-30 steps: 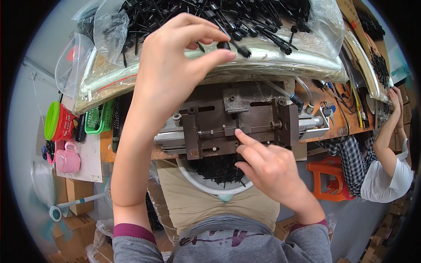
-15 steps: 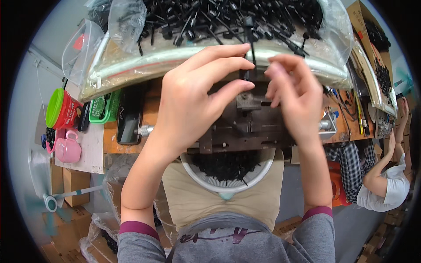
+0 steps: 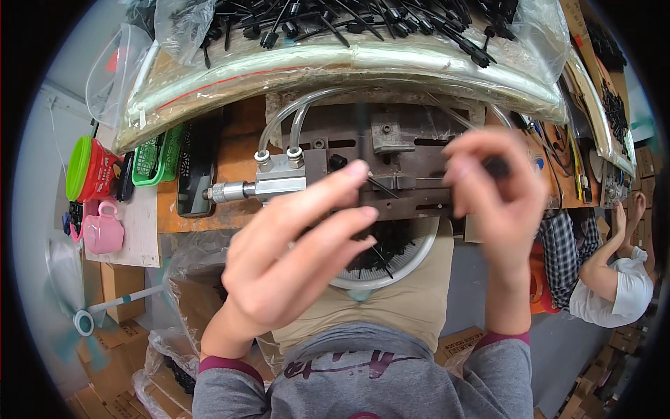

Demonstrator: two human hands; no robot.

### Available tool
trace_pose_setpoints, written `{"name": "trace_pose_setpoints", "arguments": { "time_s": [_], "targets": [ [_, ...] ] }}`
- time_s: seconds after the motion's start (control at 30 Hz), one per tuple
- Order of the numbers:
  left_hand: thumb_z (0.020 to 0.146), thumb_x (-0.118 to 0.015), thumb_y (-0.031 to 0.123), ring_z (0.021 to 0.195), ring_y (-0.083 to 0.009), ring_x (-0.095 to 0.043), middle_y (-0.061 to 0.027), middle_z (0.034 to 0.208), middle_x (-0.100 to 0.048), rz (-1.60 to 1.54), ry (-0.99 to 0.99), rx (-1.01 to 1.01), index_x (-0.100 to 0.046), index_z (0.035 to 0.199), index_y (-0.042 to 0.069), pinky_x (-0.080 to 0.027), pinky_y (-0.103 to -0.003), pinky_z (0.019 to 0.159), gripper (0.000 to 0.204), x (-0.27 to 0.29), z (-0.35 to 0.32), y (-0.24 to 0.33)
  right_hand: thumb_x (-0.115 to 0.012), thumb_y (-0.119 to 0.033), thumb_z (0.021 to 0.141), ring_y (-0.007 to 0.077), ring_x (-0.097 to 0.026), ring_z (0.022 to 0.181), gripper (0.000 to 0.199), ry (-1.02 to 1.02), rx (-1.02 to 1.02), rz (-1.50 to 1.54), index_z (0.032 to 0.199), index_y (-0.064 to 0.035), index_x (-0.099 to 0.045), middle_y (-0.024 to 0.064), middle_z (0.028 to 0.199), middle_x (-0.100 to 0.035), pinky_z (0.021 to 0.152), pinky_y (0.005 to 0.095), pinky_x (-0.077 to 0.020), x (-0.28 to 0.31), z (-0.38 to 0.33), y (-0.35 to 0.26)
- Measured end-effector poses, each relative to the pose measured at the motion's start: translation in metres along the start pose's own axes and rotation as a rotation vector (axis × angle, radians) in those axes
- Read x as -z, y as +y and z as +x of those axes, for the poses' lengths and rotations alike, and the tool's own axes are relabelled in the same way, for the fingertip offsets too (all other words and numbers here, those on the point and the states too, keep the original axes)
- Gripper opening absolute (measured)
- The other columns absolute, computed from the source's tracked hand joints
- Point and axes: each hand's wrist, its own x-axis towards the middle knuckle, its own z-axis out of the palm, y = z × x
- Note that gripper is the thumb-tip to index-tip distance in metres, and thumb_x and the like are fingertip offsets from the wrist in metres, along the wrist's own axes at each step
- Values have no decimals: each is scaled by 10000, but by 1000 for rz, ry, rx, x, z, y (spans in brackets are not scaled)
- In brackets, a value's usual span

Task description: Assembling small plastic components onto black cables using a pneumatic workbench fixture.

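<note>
My left hand [image 3: 286,262] is over the near left side of a dark metal fixture [image 3: 419,174], its fingers apart. Just beyond its foremost fingertip a thin black part with a knobbed head [image 3: 337,162] slants across the fixture, its shaft [image 3: 385,187] partly hidden by that finger. Whether the fingertip touches it I cannot tell. My right hand [image 3: 499,195] hovers at the fixture's right end, curled and smeared by motion. A dark round shape shows among its fingers, too blurred to name. Below the fixture, a white basket [image 3: 419,262] in my lap holds similar black parts.
Many black parts [image 3: 289,28] are heaped on the plastic-covered tray [image 3: 293,66] beyond the fixture. Clear hoses [image 3: 300,122] join a metal cylinder [image 3: 279,183]. To the left are a green basket [image 3: 171,164], a red tub [image 3: 98,171] and a pink cup [image 3: 103,234]. Another person [image 3: 614,290] sits at right.
Both hands have come nearer to me, and the left has lowered. A black part stood upright between them before; now one slants beyond my left fingertip. The fixture is less covered.
</note>
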Motion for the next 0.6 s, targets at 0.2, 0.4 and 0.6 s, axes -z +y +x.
{"name": "trace_pose_setpoints", "arguments": {
  "time_s": [0.2,0.4,0.6],
  "targets": [
    [597,-850,-11,952,-251,-694,-213,1233,-640,-26,0,45,-725,983,-12,-592,-329,824,405,0,-13,4,-805,-76,725,236,-608,600,417,-132,227,-610,1104,3,-648,78,802,-597,528,327,-488,-27,-46,21],
    [605,-857,31,898,-245,-691,-205,1202,-658,-49,-44,49,-730,980,-2,-582,-334,772,398,-4,-23,14,-739,-4,764,224,-596,578,325,-62,386,-584,1077,22,-657,78,757,-582,513,335,-474,-36,-41,31],
    [587,-870,43,885,-254,-686,-212,1193,-659,-85,-54,33,-728,975,0,-576,-338,757,416,-9,-28,14,-743,-2,750,218,-602,579,325,-50,356,-613,1064,16,-662,76,741,-582,505,339,-474,-43,-45,40]
  ]
}}
